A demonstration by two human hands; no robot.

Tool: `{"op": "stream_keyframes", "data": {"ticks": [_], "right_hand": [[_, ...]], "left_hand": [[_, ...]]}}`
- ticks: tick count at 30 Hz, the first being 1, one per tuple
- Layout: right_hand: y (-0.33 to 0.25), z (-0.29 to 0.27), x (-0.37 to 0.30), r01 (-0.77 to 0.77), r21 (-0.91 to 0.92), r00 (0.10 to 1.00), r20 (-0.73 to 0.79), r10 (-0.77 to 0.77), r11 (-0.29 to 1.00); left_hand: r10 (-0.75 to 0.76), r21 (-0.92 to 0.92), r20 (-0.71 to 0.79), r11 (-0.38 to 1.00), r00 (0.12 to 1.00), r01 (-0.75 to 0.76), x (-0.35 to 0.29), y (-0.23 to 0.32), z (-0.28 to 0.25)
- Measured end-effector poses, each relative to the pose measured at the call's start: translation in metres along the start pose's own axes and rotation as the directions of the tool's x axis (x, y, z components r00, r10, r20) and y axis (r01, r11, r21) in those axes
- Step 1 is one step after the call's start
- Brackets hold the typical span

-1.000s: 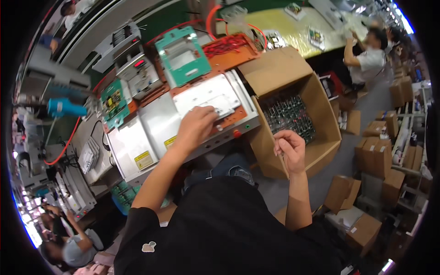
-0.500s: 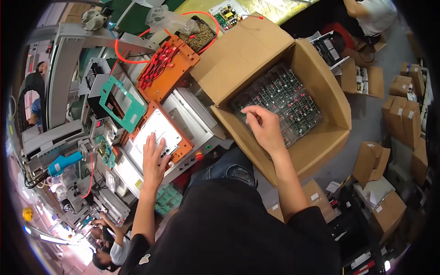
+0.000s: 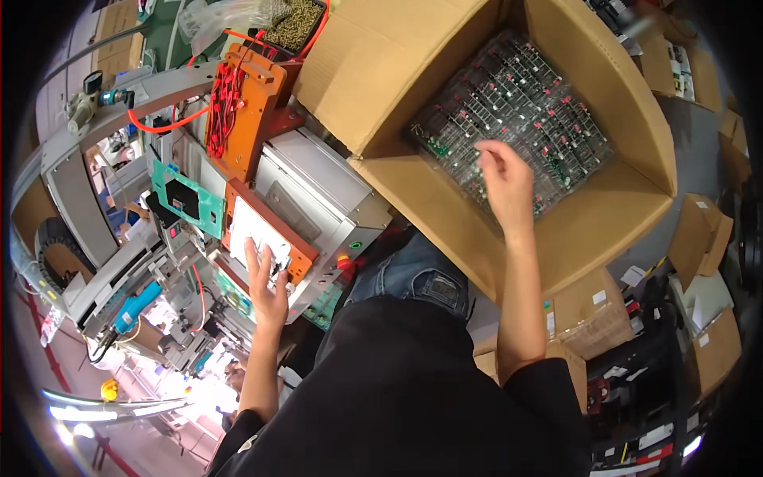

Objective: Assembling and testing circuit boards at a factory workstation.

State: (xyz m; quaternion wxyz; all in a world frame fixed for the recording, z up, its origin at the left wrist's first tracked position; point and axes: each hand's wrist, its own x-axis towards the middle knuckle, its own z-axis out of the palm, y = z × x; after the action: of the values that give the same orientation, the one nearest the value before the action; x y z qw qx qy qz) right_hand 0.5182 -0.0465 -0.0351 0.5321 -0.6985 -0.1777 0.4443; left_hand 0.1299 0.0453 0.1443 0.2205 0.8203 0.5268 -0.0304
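Grey floor (image 3: 688, 151) is showing past a deep cardboard box (image 3: 584, 238), where circuit boards (image 3: 524, 111) are lying flat at the bottom, toward the far corner. Hanging over the box's near edge, the right hand (image 3: 509, 184) is curling its fingers toward the thumb — whether around anything, I cannot tell — and is the nearer one to the boards ahead and below, while the left hand (image 3: 267, 292) is spreading its fingers over the near end of a white plate (image 3: 253, 221). Nearly square, the board layer is slanting far-left to near-right, showing no clear front, and the plate's long axis is slanting likewise.
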Motion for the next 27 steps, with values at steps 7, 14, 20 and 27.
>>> {"op": "stream_keyframes", "data": {"ticks": [7, 14, 20, 27], "right_hand": [[0.005, -0.012, -0.002, -0.054, -0.038, 0.991, -0.126, 0.049, 0.998], [0.054, -0.064, 0.012, -0.165, -0.524, 0.949, -0.315, -0.010, 0.836], [0.097, -0.095, 0.027, -0.376, -0.771, 0.883, -0.467, -0.055, 0.514], [0.166, -0.166, 0.045, -0.131, -0.911, 0.939, -0.241, -0.246, 0.390]], "left_hand": [[-0.041, -0.070, 0.037, 0.997, 0.998, 0.044, 0.007, -0.004, 0.010], [-0.048, -0.061, -0.044, 0.997, 0.998, 0.045, 0.005, -0.011, 0.004], [-0.043, -0.069, -0.056, 0.997, 0.997, 0.039, 0.012, -0.008, 0.011], [-0.114, -0.242, -0.094, 0.966, 0.989, 0.088, 0.021, 0.025, 0.054]]}}
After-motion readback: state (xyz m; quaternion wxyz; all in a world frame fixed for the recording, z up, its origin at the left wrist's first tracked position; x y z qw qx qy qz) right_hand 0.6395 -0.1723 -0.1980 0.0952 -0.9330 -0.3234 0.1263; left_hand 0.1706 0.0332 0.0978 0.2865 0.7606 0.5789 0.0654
